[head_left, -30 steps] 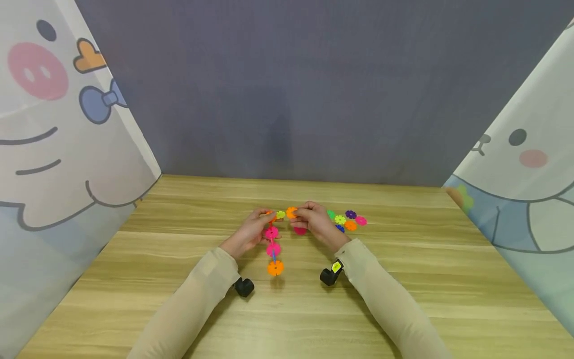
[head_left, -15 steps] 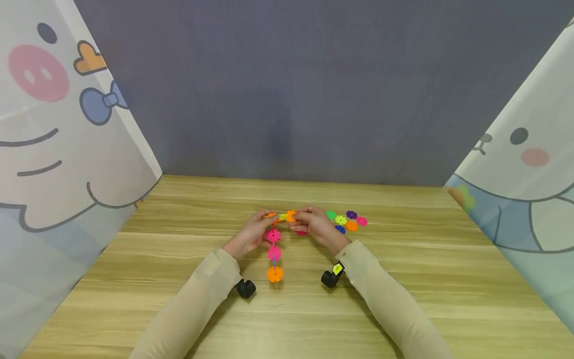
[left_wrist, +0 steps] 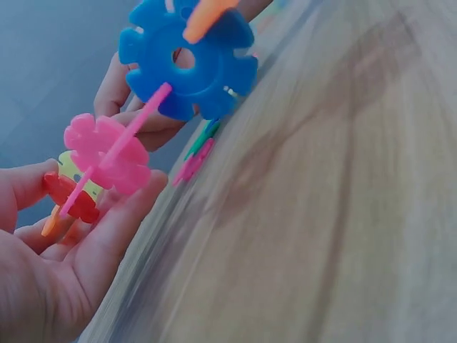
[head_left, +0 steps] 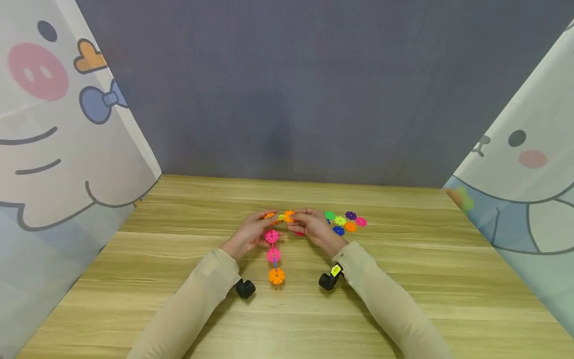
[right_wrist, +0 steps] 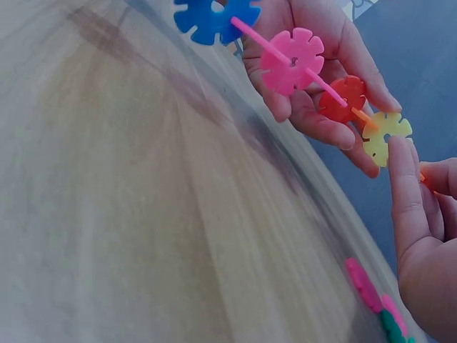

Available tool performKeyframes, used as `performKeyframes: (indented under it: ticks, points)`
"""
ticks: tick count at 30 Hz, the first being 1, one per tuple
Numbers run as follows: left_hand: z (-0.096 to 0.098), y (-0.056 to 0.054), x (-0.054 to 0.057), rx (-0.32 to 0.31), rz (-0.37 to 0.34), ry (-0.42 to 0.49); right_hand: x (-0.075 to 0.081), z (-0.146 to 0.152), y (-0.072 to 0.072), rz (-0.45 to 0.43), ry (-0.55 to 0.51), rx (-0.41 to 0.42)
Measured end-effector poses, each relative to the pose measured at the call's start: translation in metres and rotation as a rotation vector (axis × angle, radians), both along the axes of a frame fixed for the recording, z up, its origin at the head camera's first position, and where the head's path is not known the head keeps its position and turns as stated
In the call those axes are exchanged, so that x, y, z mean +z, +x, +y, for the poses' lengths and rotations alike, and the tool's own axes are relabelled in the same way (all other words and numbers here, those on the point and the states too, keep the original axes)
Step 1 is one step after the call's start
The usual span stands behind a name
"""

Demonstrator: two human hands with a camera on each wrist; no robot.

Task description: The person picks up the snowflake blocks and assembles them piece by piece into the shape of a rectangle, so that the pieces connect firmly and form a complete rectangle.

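Observation:
A chain of flower-shaped plastic discs hangs from my left hand (head_left: 251, 232), which pinches it near its upper end, by the red disc (right_wrist: 343, 98) and the orange one beside it. Below run pink discs (head_left: 271, 236), a blue disc (left_wrist: 187, 61) and an orange disc (head_left: 276, 276) at the bottom. A yellow disc (right_wrist: 386, 139) sticks out from the upper end, between both hands. My right hand (head_left: 314, 228) pinches another orange disc (head_left: 289, 216) against the yellow one. Whether their slots interlock, I cannot tell.
Loose discs lie on the wooden table (head_left: 403, 279) right of my right hand: green (head_left: 330, 215), yellow (head_left: 340, 220), purple (head_left: 351, 215), pink (head_left: 360, 222), orange (head_left: 350, 227) and blue (head_left: 339, 230). Another pink disc (head_left: 299, 233) is partly hidden under that hand. A grey partition (head_left: 287, 99) stands behind.
My right hand has moved slightly left, bringing its orange disc from apart up to the yellow one. The chain's bottom end has shifted toward the front. My left hand stays nearly in place.

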State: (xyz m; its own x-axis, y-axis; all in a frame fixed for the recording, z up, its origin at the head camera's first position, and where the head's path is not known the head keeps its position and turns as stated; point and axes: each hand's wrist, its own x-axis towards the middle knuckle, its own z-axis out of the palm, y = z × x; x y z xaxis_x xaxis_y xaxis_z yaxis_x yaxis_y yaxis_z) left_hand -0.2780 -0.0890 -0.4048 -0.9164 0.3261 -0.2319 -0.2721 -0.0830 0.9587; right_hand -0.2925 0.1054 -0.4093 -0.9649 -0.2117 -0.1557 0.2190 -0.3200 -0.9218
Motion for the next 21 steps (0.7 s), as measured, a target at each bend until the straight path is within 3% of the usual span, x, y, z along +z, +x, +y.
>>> performKeyframes:
  ticks: [9,21]
  points:
    - [-0.0005,0.002,0.0041,0.001,0.01,-0.03,0.0033,-0.0048,0.0037,-0.011,-0.007,-0.033]
    - [-0.0044,-0.0005,0.0064,-0.054,0.033,-0.074,0.0071,0.0023,0.0038,-0.016,0.049,0.061]
